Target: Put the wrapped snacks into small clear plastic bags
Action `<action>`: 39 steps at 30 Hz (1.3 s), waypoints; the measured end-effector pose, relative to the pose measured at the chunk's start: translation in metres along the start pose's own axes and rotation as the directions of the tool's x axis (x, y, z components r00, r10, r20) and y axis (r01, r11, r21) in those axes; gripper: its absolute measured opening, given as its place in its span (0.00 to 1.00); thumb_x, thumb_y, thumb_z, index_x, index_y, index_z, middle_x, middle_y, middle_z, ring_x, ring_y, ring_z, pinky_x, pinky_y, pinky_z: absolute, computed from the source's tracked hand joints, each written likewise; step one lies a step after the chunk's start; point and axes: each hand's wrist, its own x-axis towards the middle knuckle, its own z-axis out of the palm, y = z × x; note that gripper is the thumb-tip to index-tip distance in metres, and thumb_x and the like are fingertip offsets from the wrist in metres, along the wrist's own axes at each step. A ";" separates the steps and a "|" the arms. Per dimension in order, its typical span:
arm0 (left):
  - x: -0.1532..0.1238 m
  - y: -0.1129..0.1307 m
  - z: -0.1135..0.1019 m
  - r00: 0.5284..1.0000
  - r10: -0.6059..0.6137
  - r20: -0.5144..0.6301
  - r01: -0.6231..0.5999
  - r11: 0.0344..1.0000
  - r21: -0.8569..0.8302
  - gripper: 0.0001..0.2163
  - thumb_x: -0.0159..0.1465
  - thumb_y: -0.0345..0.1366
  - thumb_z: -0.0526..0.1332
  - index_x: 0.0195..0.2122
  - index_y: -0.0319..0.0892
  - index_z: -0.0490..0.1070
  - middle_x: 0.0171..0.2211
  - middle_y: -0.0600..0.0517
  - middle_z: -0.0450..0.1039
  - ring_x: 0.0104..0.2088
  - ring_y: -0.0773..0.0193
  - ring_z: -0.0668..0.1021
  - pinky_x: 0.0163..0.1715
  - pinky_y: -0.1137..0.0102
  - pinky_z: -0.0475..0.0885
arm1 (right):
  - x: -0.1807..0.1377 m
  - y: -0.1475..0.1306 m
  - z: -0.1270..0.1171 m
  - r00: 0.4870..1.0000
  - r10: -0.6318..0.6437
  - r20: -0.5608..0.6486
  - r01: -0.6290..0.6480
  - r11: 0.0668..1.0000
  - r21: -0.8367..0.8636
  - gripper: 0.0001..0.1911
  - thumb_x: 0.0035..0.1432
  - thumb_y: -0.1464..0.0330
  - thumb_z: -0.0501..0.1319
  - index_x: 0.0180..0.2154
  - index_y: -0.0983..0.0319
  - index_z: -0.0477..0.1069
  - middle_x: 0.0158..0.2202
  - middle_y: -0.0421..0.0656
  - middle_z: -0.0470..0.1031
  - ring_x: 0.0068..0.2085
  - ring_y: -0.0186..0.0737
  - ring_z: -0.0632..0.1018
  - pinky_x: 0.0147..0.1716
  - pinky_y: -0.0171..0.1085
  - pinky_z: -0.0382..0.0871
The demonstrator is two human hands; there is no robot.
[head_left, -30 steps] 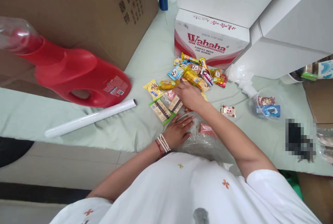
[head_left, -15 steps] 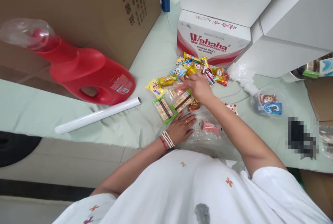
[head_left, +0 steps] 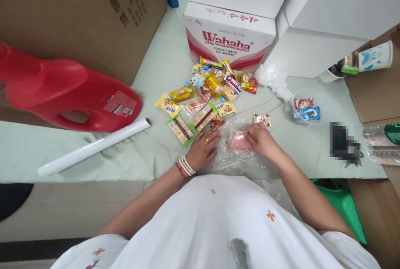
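My right hand (head_left: 262,140) pinches the right edge of a pink snack packet (head_left: 239,141), which lies on a clear plastic bag (head_left: 231,162). My left hand (head_left: 203,149), with a ring and bead bracelets, lies flat with its fingers stretched out at the bag's left side. Just beyond its fingertips are two green-edged snack bars, one (head_left: 204,118) on the right and the other (head_left: 181,130) on the left. Behind them spreads a pile of wrapped snacks, among them a yellow packet (head_left: 183,93) and a purple packet (head_left: 232,82). A small white-and-red packet (head_left: 262,119) lies beyond my right hand.
A Wahaba-style white-and-red water carton (head_left: 229,41) stands behind the pile. At left are a red jug (head_left: 75,94), a white tube (head_left: 93,148) and a large brown box (head_left: 78,18). Rightward sit a clear bowl (head_left: 321,114) with two packets, a paper cup (head_left: 375,56) and plastic bottles (head_left: 379,134).
My right hand has moved from the snack pile back toward me and taken hold of the pink packet on the bag. My left hand stays flat. The camera view has shifted right.
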 end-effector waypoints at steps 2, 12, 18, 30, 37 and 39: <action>-0.004 0.000 -0.001 0.999 0.029 -0.013 -0.029 1.000 0.005 0.21 0.70 0.34 0.54 0.64 0.45 0.69 0.71 0.44 0.63 0.72 0.51 0.64 0.69 0.46 0.60 | -0.004 -0.005 0.019 0.996 0.090 0.003 -0.089 0.991 -0.100 0.13 0.68 0.71 0.54 0.39 0.62 0.78 0.39 0.51 0.77 0.46 0.50 0.72 0.49 0.46 0.63; -0.032 0.015 -0.021 0.966 0.202 0.164 -0.205 0.979 0.003 0.31 0.59 0.25 0.56 0.65 0.46 0.67 0.71 0.45 0.63 0.74 0.52 0.59 0.73 0.41 0.44 | -0.045 -0.001 0.031 0.966 -0.116 -0.229 0.120 0.993 0.002 0.14 0.72 0.62 0.55 0.49 0.58 0.77 0.56 0.52 0.72 0.60 0.54 0.67 0.60 0.55 0.64; -0.032 0.008 -0.019 0.956 0.195 0.218 -0.202 0.979 0.011 0.28 0.66 0.45 0.64 0.67 0.49 0.65 0.71 0.37 0.61 0.70 0.43 0.66 0.69 0.34 0.40 | -0.119 0.039 0.049 0.945 -0.267 -0.187 0.271 0.963 -0.005 0.26 0.64 0.54 0.67 0.59 0.57 0.71 0.61 0.55 0.69 0.65 0.60 0.66 0.63 0.62 0.64; 0.008 0.014 -0.004 0.948 -0.281 -0.149 0.269 0.958 -0.095 0.19 0.74 0.42 0.51 0.28 0.44 0.74 0.33 0.47 0.80 0.42 0.54 0.76 0.46 0.58 0.68 | -0.064 0.056 -0.011 0.987 -0.068 -0.144 0.098 0.973 0.210 0.12 0.72 0.65 0.56 0.39 0.59 0.76 0.33 0.44 0.77 0.36 0.42 0.76 0.39 0.39 0.70; 0.040 0.019 0.010 0.810 -0.497 -0.311 0.516 0.856 -0.024 0.08 0.65 0.40 0.62 0.38 0.41 0.73 0.40 0.42 0.74 0.47 0.47 0.76 0.50 0.55 0.71 | 0.005 0.052 -0.023 0.992 0.103 -0.069 -0.116 0.966 -0.231 0.12 0.69 0.65 0.58 0.47 0.61 0.79 0.45 0.52 0.79 0.49 0.53 0.72 0.44 0.42 0.67; 0.043 0.017 0.013 0.797 -0.499 -0.340 0.509 0.858 -0.067 0.13 0.64 0.39 0.63 0.47 0.39 0.72 0.46 0.39 0.75 0.51 0.45 0.76 0.53 0.54 0.71 | 0.027 0.045 -0.018 0.995 0.050 -0.087 -0.071 0.963 -0.261 0.20 0.68 0.64 0.60 0.58 0.63 0.73 0.52 0.55 0.77 0.57 0.57 0.69 0.51 0.45 0.66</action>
